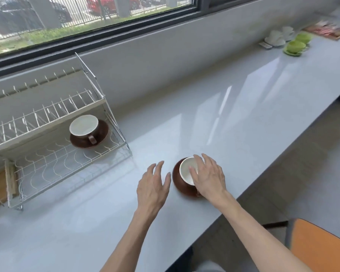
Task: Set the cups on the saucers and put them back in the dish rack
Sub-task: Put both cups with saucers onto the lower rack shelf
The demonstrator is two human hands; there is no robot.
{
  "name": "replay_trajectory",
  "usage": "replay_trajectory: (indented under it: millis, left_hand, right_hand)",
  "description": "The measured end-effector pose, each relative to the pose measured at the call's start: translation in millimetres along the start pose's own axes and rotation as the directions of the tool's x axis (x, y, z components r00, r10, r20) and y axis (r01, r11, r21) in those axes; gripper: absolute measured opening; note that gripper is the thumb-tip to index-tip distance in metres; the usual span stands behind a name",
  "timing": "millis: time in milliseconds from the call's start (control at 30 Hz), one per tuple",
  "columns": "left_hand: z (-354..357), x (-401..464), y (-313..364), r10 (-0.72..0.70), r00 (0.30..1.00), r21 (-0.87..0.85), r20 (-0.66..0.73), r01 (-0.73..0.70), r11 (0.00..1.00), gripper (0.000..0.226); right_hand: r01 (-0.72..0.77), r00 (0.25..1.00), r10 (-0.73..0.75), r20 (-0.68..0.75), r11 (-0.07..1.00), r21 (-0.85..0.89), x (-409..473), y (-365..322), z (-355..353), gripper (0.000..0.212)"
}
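Note:
A brown cup with a white inside [186, 170] sits on a brown saucer [178, 183] on the counter near its front edge. My right hand [209, 176] lies over the cup's right side, fingers on its rim. My left hand [153, 185] hovers just left of the saucer, fingers spread, holding nothing. In the wire dish rack [53, 167] at the left, a second brown cup [84, 127] stands on its saucer [101, 137] on the lower shelf's right end.
Two green cups on saucers [295, 47] and two white cups [276, 37] stand far right on the counter [224, 118], beside a printed booklet [326, 30]. An orange chair [322, 246] stands at the lower right. A window runs along the back wall.

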State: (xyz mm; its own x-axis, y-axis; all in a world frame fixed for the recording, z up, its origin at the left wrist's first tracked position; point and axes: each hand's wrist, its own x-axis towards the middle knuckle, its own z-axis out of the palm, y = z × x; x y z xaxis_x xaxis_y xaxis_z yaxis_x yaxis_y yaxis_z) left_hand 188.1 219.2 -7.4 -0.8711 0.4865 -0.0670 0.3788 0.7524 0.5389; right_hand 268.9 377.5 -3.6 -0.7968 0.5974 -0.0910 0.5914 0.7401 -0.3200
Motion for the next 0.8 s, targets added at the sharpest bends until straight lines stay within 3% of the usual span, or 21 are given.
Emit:
replay_trajectory:
  millis: [167,333,800]
  left_hand:
    - [22.1,-1.8,19.2,-0.108,0.981,-0.227,0.161,0.143,0.963,0.055]
    - [32.1,5.7,30.4,-0.266,0.900,-0.481,0.345,0.413,0.774,0.054]
    - [43.4,14.8,29.0,-0.301,0.837,-0.531,0.457,0.528,0.663,0.062]
  right_hand:
    - [-0.198,0.980,0.187,0.065,0.941,0.274,-0.5,24.1,1.0,0.049]
    - [-0.274,0.961,0.227,0.156,0.849,0.452,7.7,38.6,3.4,0.044]
    - [-0.353,0.933,0.235,0.274,0.748,0.561,18.6,50.9,17.8,0.041]
